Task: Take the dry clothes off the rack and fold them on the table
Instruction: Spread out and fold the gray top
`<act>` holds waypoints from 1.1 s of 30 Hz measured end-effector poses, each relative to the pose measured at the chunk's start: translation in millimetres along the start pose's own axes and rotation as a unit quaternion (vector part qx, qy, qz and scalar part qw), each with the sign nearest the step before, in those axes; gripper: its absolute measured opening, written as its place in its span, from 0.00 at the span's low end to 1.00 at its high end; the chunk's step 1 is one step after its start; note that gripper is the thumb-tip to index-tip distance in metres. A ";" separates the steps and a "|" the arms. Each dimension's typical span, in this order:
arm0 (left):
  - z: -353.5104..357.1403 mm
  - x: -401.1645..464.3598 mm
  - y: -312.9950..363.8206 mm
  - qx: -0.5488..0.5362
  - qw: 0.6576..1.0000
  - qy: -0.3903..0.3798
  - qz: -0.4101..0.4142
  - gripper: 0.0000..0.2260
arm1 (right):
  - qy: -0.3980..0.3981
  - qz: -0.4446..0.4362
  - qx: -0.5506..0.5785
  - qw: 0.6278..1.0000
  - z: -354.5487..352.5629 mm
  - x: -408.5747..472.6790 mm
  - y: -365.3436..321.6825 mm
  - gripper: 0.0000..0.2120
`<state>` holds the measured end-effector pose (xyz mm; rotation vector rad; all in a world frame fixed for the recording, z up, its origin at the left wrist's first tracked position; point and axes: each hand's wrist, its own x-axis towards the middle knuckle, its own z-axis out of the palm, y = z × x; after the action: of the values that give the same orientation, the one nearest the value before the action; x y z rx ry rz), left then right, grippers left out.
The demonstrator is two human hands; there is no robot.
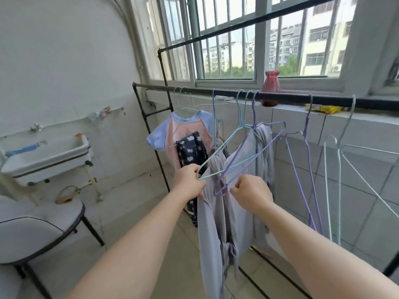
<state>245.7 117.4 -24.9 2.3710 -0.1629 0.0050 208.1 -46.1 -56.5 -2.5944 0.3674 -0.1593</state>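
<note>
Item: pale lilac-grey soft garment (216, 223), hanging from the black metal clothes rack (302, 97) by the barred window, draped over a light blue wire hanger (228, 145) and a purple wire hanger (254, 154) tangled together. Left hand (190, 180): fingers curled round the lower corner of the blue hanger, cloth gathered beneath. Right hand (252, 193): fingers pinched at the purple hanger's lower tip, just beside the cloth. Step judged in hand: freeing this garment. Handling advice: steady one hanger, slide the cloth off one shoulder at a time, avoid tugging, since thin wire may snag the fabric or bend. Adjacent stock: pink-and-blue short-sleeved shirt (183, 130), dark patterned cloth (191, 152), several bare wire hangers (339, 169) to the right. No worktop in sight; folding not yet begun.
</note>
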 end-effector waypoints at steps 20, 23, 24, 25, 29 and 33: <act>-41.0 36.4 -53.5 -0.107 0.993 0.012 0.045 0.04 | -0.068 0.066 0.356 0.929 112.0 -1.7 -61.1 0.43; -50.5 43.0 -61.7 -0.106 0.993 0.016 0.053 0.05 | 0.050 0.050 0.421 0.904 116.8 -1.4 -96.8 0.13; -52.4 45.7 -63.3 -0.086 0.994 0.017 0.069 0.05 | 0.099 0.044 0.433 0.895 114.6 -3.3 -109.3 0.09; -53.0 47.9 -63.1 -0.066 0.994 0.012 0.083 0.07 | 0.142 0.034 0.428 0.892 111.6 -5.9 -121.0 0.07; -57.4 53.5 -61.0 -0.153 0.984 -0.033 0.085 0.17 | 0.187 -0.042 0.392 0.900 105.5 -13.0 -164.2 0.11; -61.2 55.8 -71.1 -0.176 0.976 -0.089 0.089 0.07 | 0.137 -0.075 0.253 0.955 111.4 -14.7 -172.1 0.12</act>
<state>312.2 203.9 -27.0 1.9955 -0.4257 -0.1408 253.6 154.0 -66.5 -2.0885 0.1901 -0.5902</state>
